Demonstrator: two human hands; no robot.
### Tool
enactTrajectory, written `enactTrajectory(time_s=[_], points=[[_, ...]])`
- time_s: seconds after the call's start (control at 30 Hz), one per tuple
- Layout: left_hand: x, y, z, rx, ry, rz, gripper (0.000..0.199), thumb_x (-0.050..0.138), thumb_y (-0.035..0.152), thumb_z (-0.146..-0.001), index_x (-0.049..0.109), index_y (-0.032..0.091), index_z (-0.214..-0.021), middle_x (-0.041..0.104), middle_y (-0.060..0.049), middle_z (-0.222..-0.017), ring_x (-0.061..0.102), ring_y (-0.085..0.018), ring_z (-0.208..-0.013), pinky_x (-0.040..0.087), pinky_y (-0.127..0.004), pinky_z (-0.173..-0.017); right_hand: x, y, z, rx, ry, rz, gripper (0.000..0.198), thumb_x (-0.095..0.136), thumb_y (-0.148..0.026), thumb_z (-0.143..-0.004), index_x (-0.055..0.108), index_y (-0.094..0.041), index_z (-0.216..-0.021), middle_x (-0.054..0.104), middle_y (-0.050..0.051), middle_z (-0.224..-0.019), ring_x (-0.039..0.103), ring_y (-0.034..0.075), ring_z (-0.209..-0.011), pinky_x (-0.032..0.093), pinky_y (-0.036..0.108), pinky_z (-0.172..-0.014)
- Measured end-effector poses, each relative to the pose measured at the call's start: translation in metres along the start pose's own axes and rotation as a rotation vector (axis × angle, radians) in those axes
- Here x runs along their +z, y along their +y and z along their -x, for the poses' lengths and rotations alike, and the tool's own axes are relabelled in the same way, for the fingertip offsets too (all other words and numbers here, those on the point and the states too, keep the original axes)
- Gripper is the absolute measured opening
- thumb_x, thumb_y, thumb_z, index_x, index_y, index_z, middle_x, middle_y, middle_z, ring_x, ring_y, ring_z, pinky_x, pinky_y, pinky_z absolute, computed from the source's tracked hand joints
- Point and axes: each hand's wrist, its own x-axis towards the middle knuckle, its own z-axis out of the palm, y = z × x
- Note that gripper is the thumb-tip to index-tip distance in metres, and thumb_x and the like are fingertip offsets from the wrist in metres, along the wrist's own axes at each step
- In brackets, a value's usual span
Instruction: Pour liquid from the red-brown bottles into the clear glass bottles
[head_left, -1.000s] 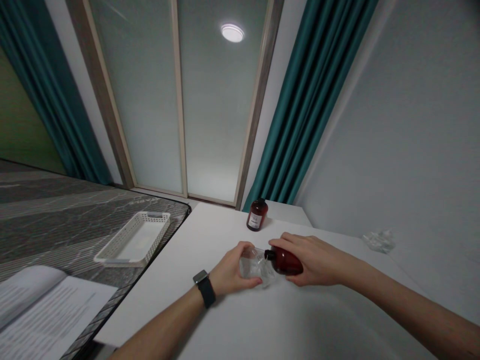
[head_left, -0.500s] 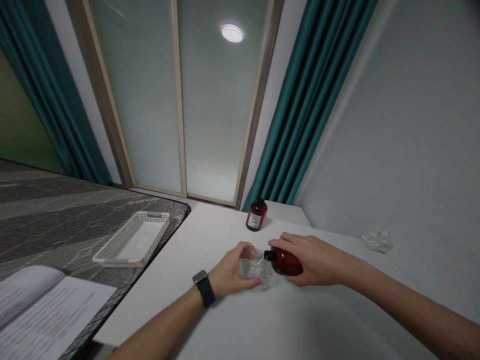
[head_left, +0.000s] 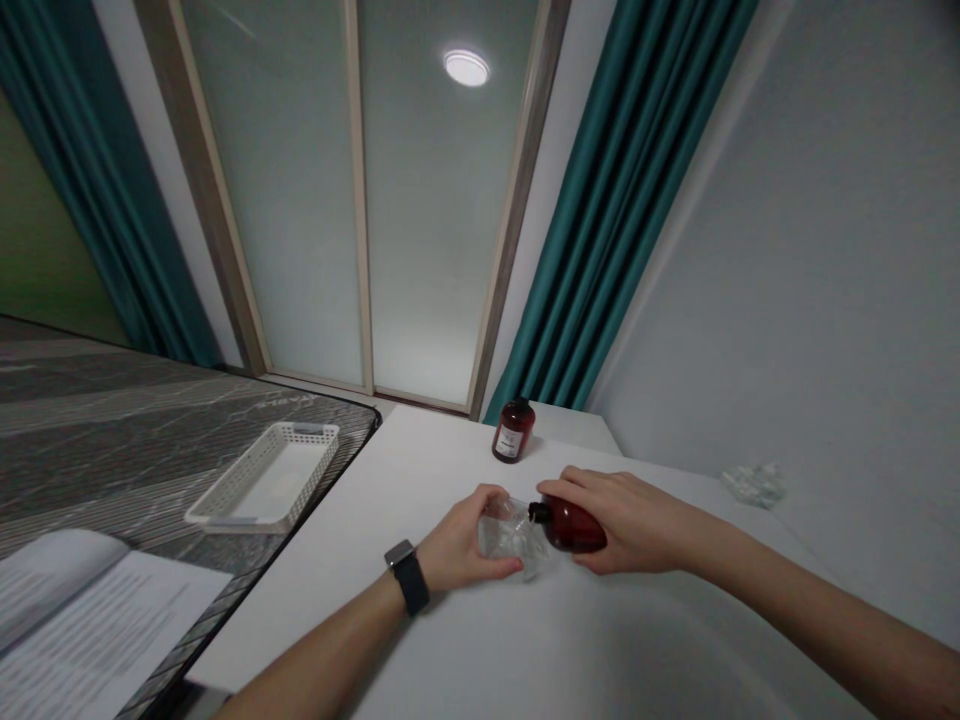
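My left hand, with a black watch on its wrist, curls around a clear cup just above the white table. Its fingers cover part of the cup's side. In the grip of my right hand is an amber-brown bottle, tipped onto its side. The bottle's black neck points left and is at the cup's rim; whether they touch or anything flows I cannot tell. Farther back, a second brown bottle with a white label and black top stands upright.
The white table carries crumpled clear plastic at the right, by the wall. To the left, a dark patterned surface holds a white basket and an open book. Teal curtains and frosted glass doors stand behind.
Almost nothing differs. Both hands keep their hold on the cup and the tipped bottle, and the view has shifted only very slightly.
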Motion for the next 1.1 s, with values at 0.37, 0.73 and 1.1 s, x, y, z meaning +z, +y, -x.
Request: enactTrajectory(time_s=[0.37,0.73,1.1], points=[[-0.0028,-0.0002,0.0004,0.006,-0.023,-0.042,0.063,0.083,0.027,-0.068,0.047,0.019,-0.119,0.066,-0.007,-0.112,0.063,-0.024,-0.101,0.050,-0.037,-0.089,0.0040,-0.0007,0.0020,0.012,-0.004,-0.037,0.066,0.067,-0.031,-0.074,0.046,-0.028,-0.136,0.060,0.009,-0.115,0.064,0.029,-0.097,0.047,0.038,-0.080],[-0.0038,0.0015,-0.0005,-0.003,-0.037,-0.087,0.066,0.083,0.029,-0.066,0.047,0.020,-0.121,0.066,-0.008,-0.113,0.064,-0.026,-0.102,0.049,-0.038,-0.090,0.0047,-0.0011,0.0034,0.016,-0.013,-0.031,0.066,0.067,-0.031,-0.074,0.045,-0.027,-0.136,0.061,0.009,-0.114,0.065,0.030,-0.097,0.046,0.038,-0.079],[-0.0064,0.0045,-0.0005,-0.007,-0.050,-0.114,0.067,0.083,0.031,-0.067,0.047,0.020,-0.123,0.065,-0.009,-0.114,0.063,-0.026,-0.102,0.050,-0.040,-0.092,0.0037,-0.0018,0.0043,0.017,-0.019,-0.032,0.064,0.067,-0.030,-0.074,0.046,-0.028,-0.135,0.061,0.009,-0.113,0.064,0.029,-0.095,0.046,0.037,-0.078]])
